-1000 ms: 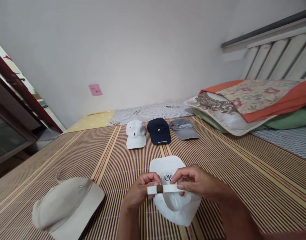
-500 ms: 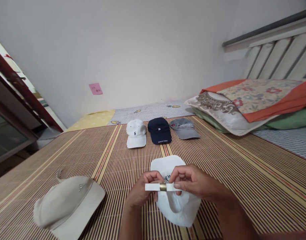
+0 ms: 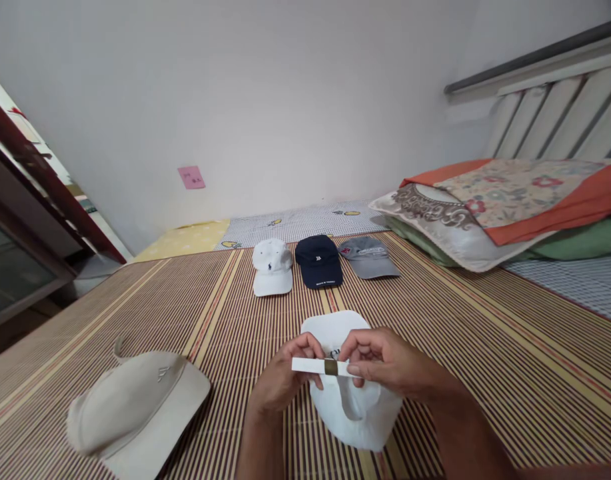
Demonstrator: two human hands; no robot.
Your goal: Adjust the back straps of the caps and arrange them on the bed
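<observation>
A white cap lies on the striped mat with its brim pointing away from me. Its white strap, which passes through a brass-coloured buckle, is raised above the crown. My right hand pinches the strap just right of the buckle between thumb and fingers. On the left side, my left hand has its curled fingers behind the strap, and part of them is hidden by it. Dark lettering on the cap's front shows partly between the hands.
A beige cap lies at the near left. Farther back stand a white cap, a navy cap and a grey cap in a row. Pillows lie at the back right on the mat.
The strap and buckle have risen slightly, and the buckle has tilted and shifted a little right. The fingers of my left hand have moved up a bit.
</observation>
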